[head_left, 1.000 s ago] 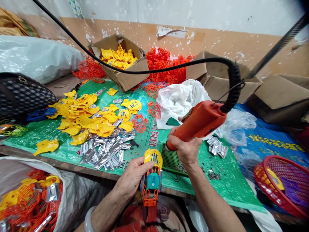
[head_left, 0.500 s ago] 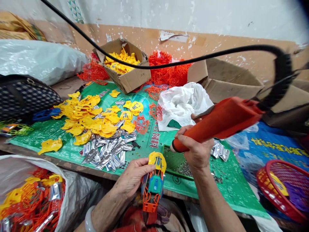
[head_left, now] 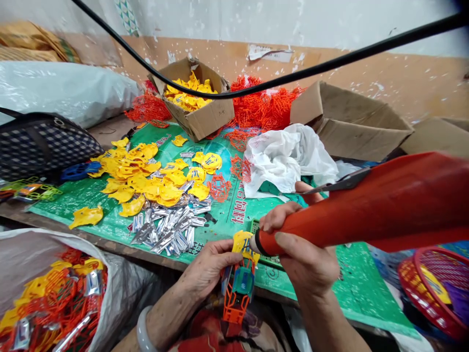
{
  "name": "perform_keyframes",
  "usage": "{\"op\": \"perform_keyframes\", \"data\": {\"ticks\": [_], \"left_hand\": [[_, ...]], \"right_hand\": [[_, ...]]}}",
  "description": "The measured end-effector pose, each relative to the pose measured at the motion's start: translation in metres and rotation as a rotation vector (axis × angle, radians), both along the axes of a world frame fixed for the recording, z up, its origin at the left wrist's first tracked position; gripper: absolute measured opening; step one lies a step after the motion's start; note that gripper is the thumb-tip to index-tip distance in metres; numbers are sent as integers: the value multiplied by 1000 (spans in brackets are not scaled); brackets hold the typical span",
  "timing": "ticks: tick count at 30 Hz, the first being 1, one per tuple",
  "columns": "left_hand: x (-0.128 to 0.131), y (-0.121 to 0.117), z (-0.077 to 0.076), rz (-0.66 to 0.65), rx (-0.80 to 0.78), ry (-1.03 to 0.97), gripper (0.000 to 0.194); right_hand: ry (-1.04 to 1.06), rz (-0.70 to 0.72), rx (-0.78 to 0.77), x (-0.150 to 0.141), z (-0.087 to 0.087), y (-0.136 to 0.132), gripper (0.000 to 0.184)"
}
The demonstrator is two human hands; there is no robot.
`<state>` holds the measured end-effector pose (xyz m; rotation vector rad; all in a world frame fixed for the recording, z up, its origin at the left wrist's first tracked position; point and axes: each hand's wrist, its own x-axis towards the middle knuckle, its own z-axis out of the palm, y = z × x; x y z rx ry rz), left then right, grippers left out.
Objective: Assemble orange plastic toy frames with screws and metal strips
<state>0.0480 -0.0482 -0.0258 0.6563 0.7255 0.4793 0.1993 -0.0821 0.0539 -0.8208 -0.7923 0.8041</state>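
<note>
My left hand (head_left: 205,270) is closed around a small toy assembly (head_left: 238,283) made of an orange frame, a blue-green body and a yellow cap, held upright over my lap at the table's front edge. My right hand (head_left: 302,254) grips a large orange electric screwdriver (head_left: 366,205), whose black-ringed tip touches the yellow cap. A black cable (head_left: 256,90) runs from the tool up and across the view. Under the tool lies a green perforated tray (head_left: 269,259) with small screws.
Loose yellow caps (head_left: 139,178) and silver pieces (head_left: 168,230) cover the green mat (head_left: 91,195). A cardboard box of yellow parts (head_left: 194,102), orange frames (head_left: 264,105), a white bag (head_left: 286,156) and empty boxes (head_left: 351,127) stand behind. A sack of finished pieces (head_left: 54,293) sits lower left, a red basket (head_left: 436,288) right.
The screwdriver has swung down and toward me until its tip meets the toy's yellow cap. My left hand has kept the toy roughly in place. The camera has shifted slightly.
</note>
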Motion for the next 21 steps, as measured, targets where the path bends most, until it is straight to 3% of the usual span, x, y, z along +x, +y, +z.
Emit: {"op": "perform_keyframes", "data": {"ticks": [7, 15, 21], "left_hand": [[0, -1, 2, -13, 9, 8, 26], [-1, -1, -7, -2, 4, 20, 24], [0, -2, -6, 20, -12, 17, 22]], "right_hand": [[6, 19, -12, -4, -6, 1, 57], [-4, 39, -25, -4, -13, 2, 56], [-24, 73, -4, -3, -19, -1, 43]]}}
